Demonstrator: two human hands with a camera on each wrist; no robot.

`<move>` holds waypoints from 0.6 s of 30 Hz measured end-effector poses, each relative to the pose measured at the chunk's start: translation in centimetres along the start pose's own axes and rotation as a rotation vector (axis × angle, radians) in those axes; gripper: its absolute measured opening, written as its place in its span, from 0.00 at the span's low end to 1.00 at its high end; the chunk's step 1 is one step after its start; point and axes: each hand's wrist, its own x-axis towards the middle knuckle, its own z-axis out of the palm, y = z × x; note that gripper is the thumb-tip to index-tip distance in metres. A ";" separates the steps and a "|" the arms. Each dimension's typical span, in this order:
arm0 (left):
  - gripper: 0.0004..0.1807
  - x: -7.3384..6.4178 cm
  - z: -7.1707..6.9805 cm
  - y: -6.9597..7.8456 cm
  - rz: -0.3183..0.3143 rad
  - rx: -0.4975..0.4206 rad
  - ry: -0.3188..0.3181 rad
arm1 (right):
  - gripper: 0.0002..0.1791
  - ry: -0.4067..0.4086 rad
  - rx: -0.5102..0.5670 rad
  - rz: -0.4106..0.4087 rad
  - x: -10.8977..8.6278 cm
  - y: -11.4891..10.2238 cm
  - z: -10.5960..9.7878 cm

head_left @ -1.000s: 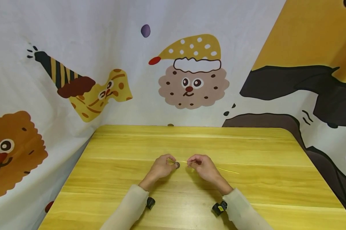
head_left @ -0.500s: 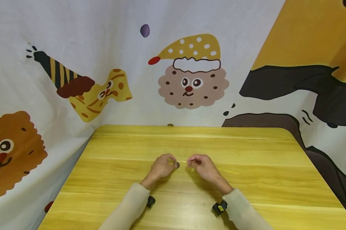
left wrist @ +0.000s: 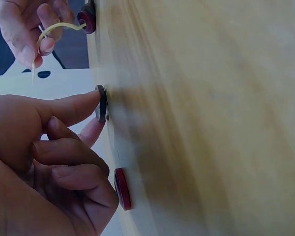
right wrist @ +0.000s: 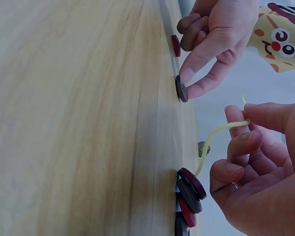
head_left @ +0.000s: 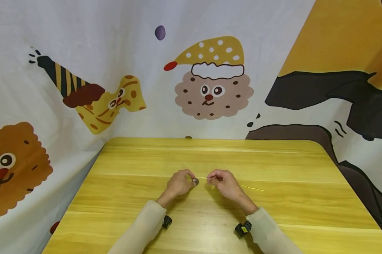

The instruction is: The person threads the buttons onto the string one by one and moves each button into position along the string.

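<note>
Between thumb and a finger, my left hand (head_left: 178, 184) pinches a dark flat round disc (head_left: 195, 181), like a large button. In the left wrist view the disc (left wrist: 102, 103) stands on edge, close to the tabletop. My right hand (head_left: 225, 184) pinches a yellow string (right wrist: 218, 132) near its end, and a short tip pokes out past the fingers. That string runs down to a cluster of red and dark discs (right wrist: 191, 191) beside the right hand. Below the left fingers lies a red disc (left wrist: 122, 189). A gap separates the string's tip from the pinched disc.
The yellow wooden table (head_left: 140, 158) spreads around both hands. A tail of the string (head_left: 252, 188) lies to the right of the right wrist. Black wrist cameras (head_left: 167, 222) hang under both sleeves. Behind the table hangs a white cartoon-print cloth (head_left: 130, 35).
The dark disc has turned slightly in my left fingers, showing more of its face. My right hand and the string keep their place.
</note>
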 end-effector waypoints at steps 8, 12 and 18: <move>0.11 0.0 0.0 0.1 -0.005 0.003 0.003 | 0.05 -0.010 0.001 -0.006 0.0 -0.1 -0.1; 0.09 0.0 0.0 0.2 -0.003 -0.001 0.013 | 0.06 -0.010 0.000 -0.008 0.0 -0.1 -0.1; 0.07 -0.1 0.1 0.2 0.003 -0.003 0.032 | 0.06 -0.006 -0.007 -0.011 -0.1 -0.2 -0.1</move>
